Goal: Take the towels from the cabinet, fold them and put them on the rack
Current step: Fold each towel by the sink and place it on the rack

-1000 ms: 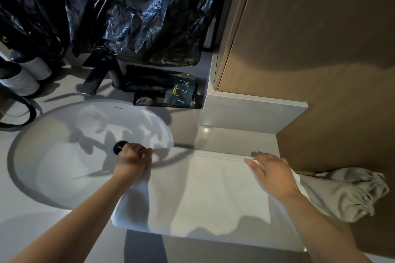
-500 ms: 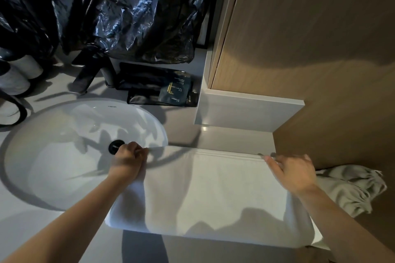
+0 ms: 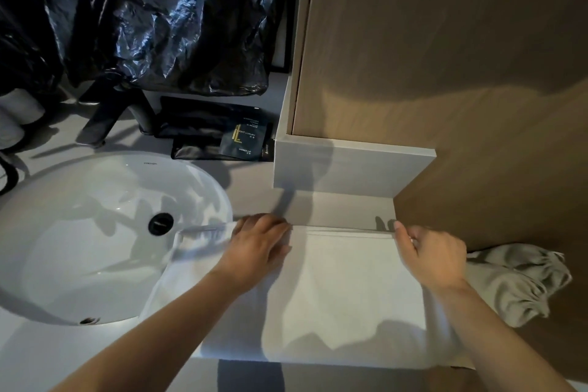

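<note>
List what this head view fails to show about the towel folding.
- The rack: outside the head view.
- Right end of the white towel: under the right hand and forearm.
- Fingertips of the left hand: hidden by its own back.
- The white rolls: cut off by the left edge, dim.

white sink (image 3: 63, 264), black faucet (image 3: 108, 118), shower-cap packet (image 3: 243, 140)

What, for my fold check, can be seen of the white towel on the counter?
The white terry-cloth towel lies flat on the pale grey counter, spread as a broad rectangle with a stitched hem along its far edge. Its left end sags into the white oval sink. The left hand rests on it; the right hand pinches its far edge.
</note>
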Tool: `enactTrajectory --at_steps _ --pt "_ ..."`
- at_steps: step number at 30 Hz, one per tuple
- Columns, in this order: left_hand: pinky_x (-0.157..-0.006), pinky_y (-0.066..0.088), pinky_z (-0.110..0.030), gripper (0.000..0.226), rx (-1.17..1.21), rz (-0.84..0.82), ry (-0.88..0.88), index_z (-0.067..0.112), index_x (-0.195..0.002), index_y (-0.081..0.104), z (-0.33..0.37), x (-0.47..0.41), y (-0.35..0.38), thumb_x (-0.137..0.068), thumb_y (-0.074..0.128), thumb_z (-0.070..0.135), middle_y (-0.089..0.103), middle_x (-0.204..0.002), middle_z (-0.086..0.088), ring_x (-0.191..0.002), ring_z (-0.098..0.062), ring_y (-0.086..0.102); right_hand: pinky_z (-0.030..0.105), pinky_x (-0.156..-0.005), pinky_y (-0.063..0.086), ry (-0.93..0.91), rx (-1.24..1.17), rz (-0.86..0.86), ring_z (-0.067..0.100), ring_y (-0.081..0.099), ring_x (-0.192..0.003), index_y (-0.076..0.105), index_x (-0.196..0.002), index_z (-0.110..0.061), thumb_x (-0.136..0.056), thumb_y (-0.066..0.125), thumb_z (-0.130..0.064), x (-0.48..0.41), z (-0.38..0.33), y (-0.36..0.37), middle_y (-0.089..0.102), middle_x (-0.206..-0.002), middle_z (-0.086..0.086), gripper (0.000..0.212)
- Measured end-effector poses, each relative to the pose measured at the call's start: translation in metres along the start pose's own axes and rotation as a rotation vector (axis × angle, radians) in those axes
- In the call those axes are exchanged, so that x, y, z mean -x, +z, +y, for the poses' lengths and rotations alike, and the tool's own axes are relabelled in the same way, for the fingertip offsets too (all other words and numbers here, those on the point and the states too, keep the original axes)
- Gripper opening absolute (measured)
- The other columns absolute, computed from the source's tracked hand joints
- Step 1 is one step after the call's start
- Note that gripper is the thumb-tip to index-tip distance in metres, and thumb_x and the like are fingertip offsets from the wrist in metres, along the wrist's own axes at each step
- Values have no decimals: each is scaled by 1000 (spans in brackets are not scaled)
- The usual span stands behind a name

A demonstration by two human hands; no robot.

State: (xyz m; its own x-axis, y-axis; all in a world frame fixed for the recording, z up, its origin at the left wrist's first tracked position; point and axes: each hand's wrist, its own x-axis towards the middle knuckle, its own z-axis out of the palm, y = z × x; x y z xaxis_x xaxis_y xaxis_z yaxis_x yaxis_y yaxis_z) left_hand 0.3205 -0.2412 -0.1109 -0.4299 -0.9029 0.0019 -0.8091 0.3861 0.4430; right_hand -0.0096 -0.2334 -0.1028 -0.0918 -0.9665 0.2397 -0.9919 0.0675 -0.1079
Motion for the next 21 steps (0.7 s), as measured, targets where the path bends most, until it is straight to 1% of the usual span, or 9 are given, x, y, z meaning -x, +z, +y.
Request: enactTrajectory --at_steps 2,3,5,7,12,14,16,18,21 --pt "-95 45 -41 35 12 38 -1 17 -117 68 -2 0 1 -87 63 34 65 -118 -1 -106 -30 60 22 -46 26 -22 8 8 29 56 -39 28 -48 -30 -93 41 -49 -6 2 -1 55 -43 0 51" --pt "-94 46 -41 35 11 39 3 18 -116 69 -4 -1 2 -88 61 36 65 -117 0 -105 -29 61 22 -46 28 -34 19 -22 29 57 -41 32 -47 -29 -96 42 -48 -9 4 2 56 -45 0 54" --pt "-93 47 -41 35 14 23 12 19 -115 69 -6 -3 2 -91 54 40 65 -116 2 -104 -27 61 27 -51 35 -58 47 -115 30 61 -50 54 -51 -23 -101 42 -46 -13 6 14 62 -52 3 56" --pt "-91 47 -40 33 16 15 18 20 -112 69 -6 -5 2 -92 51 39 64 -115 3 -103 -26 61 34 -63 42 -36 -16 -169 32 65 -59 65 -61 -15 -99 47 -41 -16 4 24 66 -60 9 49" --pt "-94 44 -41 43 -55 -33 -95 22 -125 61 4 -16 6 -91 56 48 58 -121 1 -110 -28 53 41 -72 43 69 -67 -140 37 61 -76 66 -72 -7 -99 51 -35 -14 2 30 67 -75 15 42" --pt "-99 40 -40 50 -136 -103 -127 24 -129 56 9 -26 7 -91 52 56 54 -125 1 -114 -26 48 41 -73 43 93 -170 -132 36 56 -83 63 -83 -7 -98 50 -36 -11 1 25 63 -85 14 35" --pt "-100 40 -37 53 -131 -173 -174 23 -129 55 11 -36 4 -89 54 58 53 -126 0 -116 -25 49 39 -83 43 24 -286 -233 32 55 -98 65 -105 -11 -97 52 -38 -11 0 18 61 -105 9 31" --pt "-96 45 -33 52 -12 -260 -225 26 -124 58 8 -42 -5 -84 62 57 58 -121 0 -111 -22 55 36 -97 37 -117 -265 -384 24 49 -118 61 -127 -19 -96 55 -46 -11 0 12 55 -127 1 41" --pt "-83 50 -27 50 84 -351 -234 37 -119 62 2 -44 -21 -74 74 55 66 -107 9 -99 -16 62 33 -100 29 -230 -137 -538 16 36 -131 46 -142 -30 -90 56 -59 -14 -7 5 44 -138 -6 61"
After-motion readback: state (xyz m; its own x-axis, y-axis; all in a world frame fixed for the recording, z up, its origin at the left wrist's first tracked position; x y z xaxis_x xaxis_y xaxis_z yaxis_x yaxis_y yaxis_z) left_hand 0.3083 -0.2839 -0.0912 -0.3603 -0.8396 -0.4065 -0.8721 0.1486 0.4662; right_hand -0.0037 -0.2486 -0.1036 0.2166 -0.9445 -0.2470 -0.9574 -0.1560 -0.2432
